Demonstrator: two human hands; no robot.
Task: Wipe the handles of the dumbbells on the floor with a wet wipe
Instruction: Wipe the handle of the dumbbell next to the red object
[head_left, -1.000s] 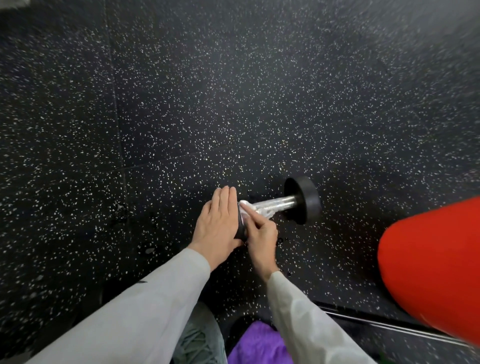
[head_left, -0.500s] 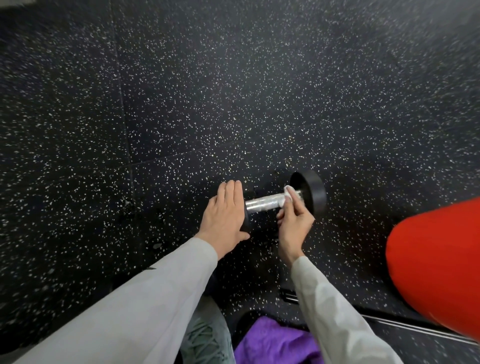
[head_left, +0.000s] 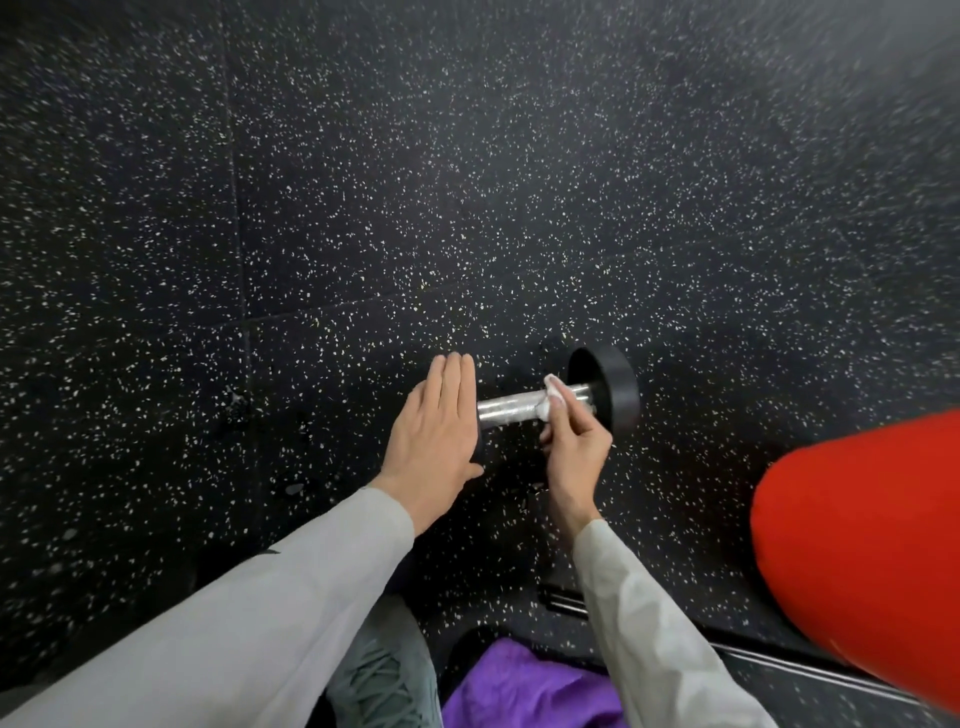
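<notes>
**Q:** Dumbbell (head_left: 558, 405) — where does it lie?

**A:** On its side on the black speckled floor (head_left: 467, 182), a little below and right of the middle of the head view. Its shiny metal handle (head_left: 511, 411) runs left to right. The black round weight (head_left: 615, 387) on the right end shows plainly. The left end is hidden behind a hand.

**Q:** Going left to right, what comes first?

**A:** A grey sleeve (head_left: 234, 623) rises from the lower left corner. At its end is the left hand (head_left: 434, 441), flat, fingers straight and pressed together, laid over the left end of the dumbbell with the thumb spread toward the right. It holds nothing.

**Q:** And then?

**A:** The bare stretch of handle, then the right hand (head_left: 574, 452). Its fingers are curled, and they press a small white wet wipe (head_left: 551, 400) against the right part of the handle, just beside the black weight. How far the wipe goes round the bar I cannot tell.

**Q:** Anything else nearby?

**A:** Near the bottom edge, between the two sleeves, a grey-green shoe (head_left: 382, 686) with laces and a purple cloth (head_left: 524, 686). Far right — a large red rounded shape (head_left: 857, 545), blurred, well apart from the dumbbell. A thin metal bar (head_left: 779, 657) runs along the floor below it.
</notes>
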